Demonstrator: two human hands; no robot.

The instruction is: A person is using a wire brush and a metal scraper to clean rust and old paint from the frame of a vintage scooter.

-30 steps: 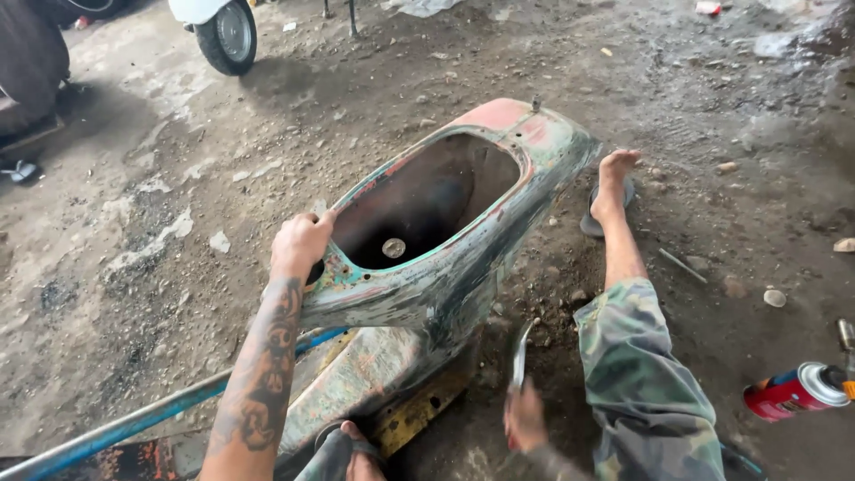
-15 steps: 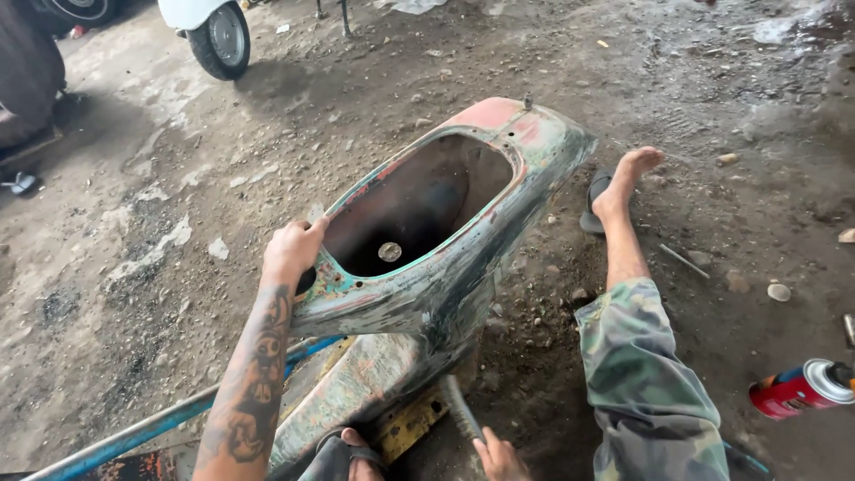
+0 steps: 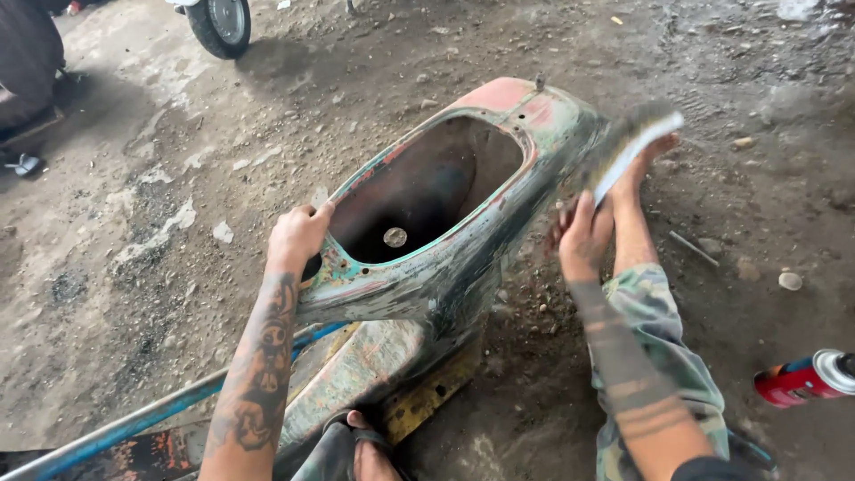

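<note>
An old scooter body shell, with worn green and red paint and an open hollow top, lies on the dirt floor in front of me. My left hand grips the near rim of its opening. My right hand holds a brush-like tool, blurred with motion, against the shell's right side. My right leg in camouflage trousers stretches out beside the shell, its bare foot behind the tool.
A red spray can lies on the ground at the right. A blue tube runs along the lower left. A small wheel stands at the top left. Stones and debris are scattered over the floor.
My right hand has risen from low beside my leg up to the shell's right side, carrying the tool with it. The left hand has stayed on the rim.
</note>
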